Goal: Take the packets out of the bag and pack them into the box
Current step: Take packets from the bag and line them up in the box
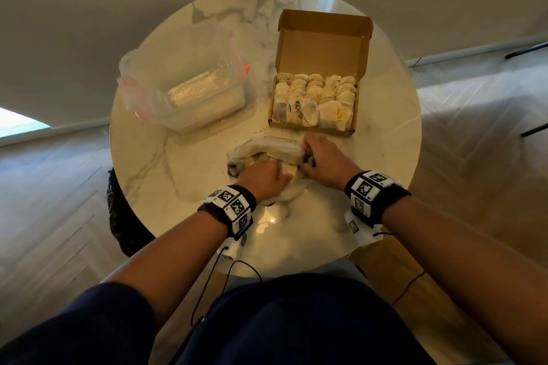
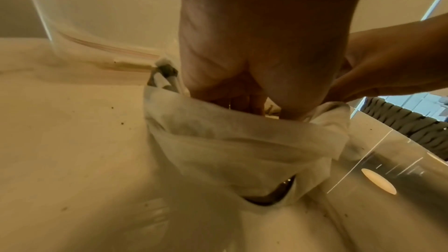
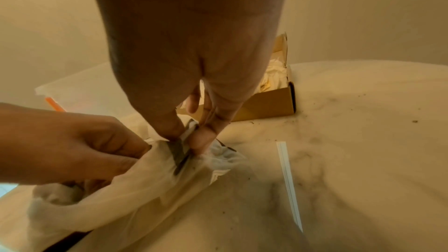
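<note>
Looking from the head, the box is open on the table and full of packets, beside a clear tub, and the bag lies just before it. In the left wrist view, the left hand reaches inside the bag; whether its fingers grip I cannot tell. In the right wrist view, the right hand pinches the bag's rim tight.

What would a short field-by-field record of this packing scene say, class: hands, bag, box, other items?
left hand: reaches into the bag mouth, fingers hidden inside
right hand: its grip pinches the bag's rim, holding it open
bag: white, crumpled, lying on the table
box: cardboard, lid open, rows of packets inside
plastic container: clear, left of box
table: round, marble
</note>
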`<state>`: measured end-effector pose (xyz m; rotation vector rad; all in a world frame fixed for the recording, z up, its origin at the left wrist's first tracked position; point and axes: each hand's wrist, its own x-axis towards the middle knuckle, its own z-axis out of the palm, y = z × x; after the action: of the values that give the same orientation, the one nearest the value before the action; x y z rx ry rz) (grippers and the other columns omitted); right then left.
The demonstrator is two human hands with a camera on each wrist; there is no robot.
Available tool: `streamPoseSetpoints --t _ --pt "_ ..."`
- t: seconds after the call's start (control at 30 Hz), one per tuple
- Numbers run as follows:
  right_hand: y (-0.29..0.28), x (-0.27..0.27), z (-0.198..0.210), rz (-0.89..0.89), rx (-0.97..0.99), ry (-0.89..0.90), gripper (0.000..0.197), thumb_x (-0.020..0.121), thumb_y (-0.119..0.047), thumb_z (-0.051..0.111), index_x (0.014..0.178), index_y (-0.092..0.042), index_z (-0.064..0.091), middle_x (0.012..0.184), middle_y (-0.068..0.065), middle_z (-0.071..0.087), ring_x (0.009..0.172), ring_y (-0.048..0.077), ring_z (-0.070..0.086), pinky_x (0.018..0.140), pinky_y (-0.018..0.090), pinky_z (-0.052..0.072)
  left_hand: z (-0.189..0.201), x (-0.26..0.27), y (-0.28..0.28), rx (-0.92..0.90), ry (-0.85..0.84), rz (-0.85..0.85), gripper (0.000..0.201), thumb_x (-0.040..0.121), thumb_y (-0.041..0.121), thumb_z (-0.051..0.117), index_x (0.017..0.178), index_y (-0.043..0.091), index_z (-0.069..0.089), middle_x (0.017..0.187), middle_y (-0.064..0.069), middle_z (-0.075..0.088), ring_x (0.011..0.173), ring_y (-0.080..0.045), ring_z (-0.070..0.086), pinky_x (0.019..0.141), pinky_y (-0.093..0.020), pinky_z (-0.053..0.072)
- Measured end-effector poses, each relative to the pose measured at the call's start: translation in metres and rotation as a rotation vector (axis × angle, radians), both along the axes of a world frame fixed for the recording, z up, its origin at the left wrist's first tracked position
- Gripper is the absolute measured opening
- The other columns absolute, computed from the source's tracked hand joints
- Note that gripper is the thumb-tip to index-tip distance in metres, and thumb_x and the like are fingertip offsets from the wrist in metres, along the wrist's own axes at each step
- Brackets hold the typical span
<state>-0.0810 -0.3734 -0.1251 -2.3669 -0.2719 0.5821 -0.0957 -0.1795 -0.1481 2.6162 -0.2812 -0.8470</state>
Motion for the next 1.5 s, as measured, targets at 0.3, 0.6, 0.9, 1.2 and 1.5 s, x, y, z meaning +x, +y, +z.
streamPoseSetpoints --t 0.3,0.6,0.9,1.2,1.5 --pt "-0.008 0.003 0.006 -0.02 -0.004 -0.035 0.018 0.08 -0.003 0.06 0.094 -0.013 0.054 0.102 0.007 0.047 0.09 0.024 0.048 0.078 0.034 0.042 0.005 0.005 0.007 -0.118 -0.04 0.052 0.02 0.094 0.028 0.05 0.08 0.015 0.054 0.069 -0.001 0.058 0.063 -0.019 0.055 0.054 -0.03 0.039" --pt "-0.012 0.0 0.008 0.122 -0.15 -0.17 0.024 0.075 -0.014 0.071 0.098 -0.014 0.066 0.114 0.009 0.05 0.102 0.028 0.051 0.084 0.041 0.049 0.019 0.009 0.005 -0.335 -0.123 -0.034 0.02 0.093 0.011 0.052 0.102 0.019 0.067 0.084 0.005 0.064 0.07 -0.004 0.053 0.062 -0.01 0.035" --pt "0.003 -0.002 0.01 0.259 -0.222 -0.187 0.046 0.075 -0.05 0.078 0.112 -0.024 0.066 0.123 0.0 0.048 0.116 0.023 0.037 0.101 0.037 0.03 0.028 0.007 0.013 -0.463 -0.257 -0.093 0.015 0.093 0.018 0.066 0.106 0.015 0.073 0.084 0.009 0.068 0.074 -0.004 0.061 0.069 -0.008 0.043" --pt "0.0 0.001 0.004 0.216 -0.234 -0.259 0.024 0.092 -0.035 0.065 0.103 -0.016 0.074 0.112 0.005 0.056 0.107 0.029 0.043 0.092 0.044 0.04 0.013 -0.006 0.008 -0.28 -0.095 0.074 0.008 0.093 0.019 0.06 0.092 0.012 0.058 0.079 -0.001 0.065 0.07 -0.017 0.061 0.063 -0.032 0.049" --pt "-0.002 0.009 -0.004 0.226 -0.211 -0.132 0.025 0.091 -0.035 0.065 0.107 -0.017 0.073 0.105 0.008 0.049 0.103 0.029 0.047 0.087 0.043 0.044 -0.006 -0.017 -0.012 -0.061 0.043 -0.059 0.016 0.084 0.027 0.065 0.071 0.023 0.057 0.077 0.003 0.057 0.077 -0.019 0.055 0.064 -0.031 0.043"
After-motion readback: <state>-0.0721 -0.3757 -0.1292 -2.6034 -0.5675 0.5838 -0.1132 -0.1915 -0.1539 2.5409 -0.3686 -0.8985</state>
